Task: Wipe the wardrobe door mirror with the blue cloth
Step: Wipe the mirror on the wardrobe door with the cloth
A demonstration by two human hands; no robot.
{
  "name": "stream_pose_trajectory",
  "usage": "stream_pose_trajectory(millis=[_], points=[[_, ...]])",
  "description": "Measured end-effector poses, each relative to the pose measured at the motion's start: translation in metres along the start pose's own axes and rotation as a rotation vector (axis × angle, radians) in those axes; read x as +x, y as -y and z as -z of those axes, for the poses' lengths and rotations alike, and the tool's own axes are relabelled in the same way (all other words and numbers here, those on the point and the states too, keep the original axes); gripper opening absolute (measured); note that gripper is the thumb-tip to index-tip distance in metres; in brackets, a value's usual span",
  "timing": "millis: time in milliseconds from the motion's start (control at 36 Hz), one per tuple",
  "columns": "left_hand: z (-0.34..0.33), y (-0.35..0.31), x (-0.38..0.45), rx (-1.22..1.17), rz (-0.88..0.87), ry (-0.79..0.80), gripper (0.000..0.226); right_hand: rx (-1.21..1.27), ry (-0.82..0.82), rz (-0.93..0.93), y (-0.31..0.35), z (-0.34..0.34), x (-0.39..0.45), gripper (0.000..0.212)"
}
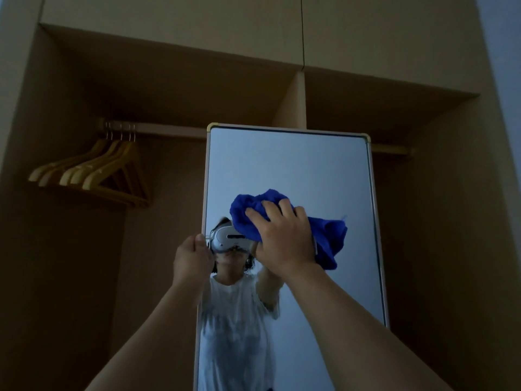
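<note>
Two bare forearms reach up from the bottom of the view toward a tall mirror (pixel 296 170). The right hand (pixel 284 238) is spread over a bunched blue cloth (pixel 253 210), fingers curled into its folds and pressing it flat against the glass at about mid-height, nearer the left half than the right. A loose tail of the cloth hangs out below and to the right of the wrist, stopping short of the right frame edge. The left hand (pixel 191 258) is closed round the mirror's left edge, thumb on the front of the frame and fingers wrapped behind it, just below the level of the cloth.

Above the cloth the glass is bare up to the top frame, with its two brass-coloured corners. To the right of the cloth a strip of bare glass runs to the pale frame. Below the hands the glass reflects the person in a white shirt wearing a headset.

Behind the mirror stands an open wardrobe (pixel 70 249). A rail (pixel 169 129) crosses it just behind the mirror's top edge. A cluster of wooden hangers (pixel 95 173) hangs at the rail's left end, well apart from the mirror. An upright divider (pixel 296 100) rises above the mirror's top edge to the upper shelf.
</note>
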State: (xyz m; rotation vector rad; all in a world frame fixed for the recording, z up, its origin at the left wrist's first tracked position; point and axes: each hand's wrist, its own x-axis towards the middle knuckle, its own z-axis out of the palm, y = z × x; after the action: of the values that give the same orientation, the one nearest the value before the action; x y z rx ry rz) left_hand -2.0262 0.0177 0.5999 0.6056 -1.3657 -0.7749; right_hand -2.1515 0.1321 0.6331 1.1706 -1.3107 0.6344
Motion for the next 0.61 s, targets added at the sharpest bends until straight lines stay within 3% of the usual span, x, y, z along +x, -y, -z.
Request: stream_pose_trajectory(millis=[250,361,472,611], points=[[0.002,-0.005,-0.005,0.028,-0.017,0.003,0.034,0.098,0.028,0.006,-0.007,0.012,-0.006,0.047],[0.003,-0.006,-0.005,0.03,0.003,-0.004,0.035,0.056,-0.027,-0.145,-0.022,0.023,0.019,0.055],[0.003,-0.005,-0.005,0.052,-0.008,-0.009,0.037,-0.029,0.033,-0.293,-0.038,0.024,0.041,0.061],[0.002,-0.004,-0.004,0.047,0.003,-0.007,0.035,-0.049,0.088,-0.299,-0.036,0.011,0.022,0.061]])
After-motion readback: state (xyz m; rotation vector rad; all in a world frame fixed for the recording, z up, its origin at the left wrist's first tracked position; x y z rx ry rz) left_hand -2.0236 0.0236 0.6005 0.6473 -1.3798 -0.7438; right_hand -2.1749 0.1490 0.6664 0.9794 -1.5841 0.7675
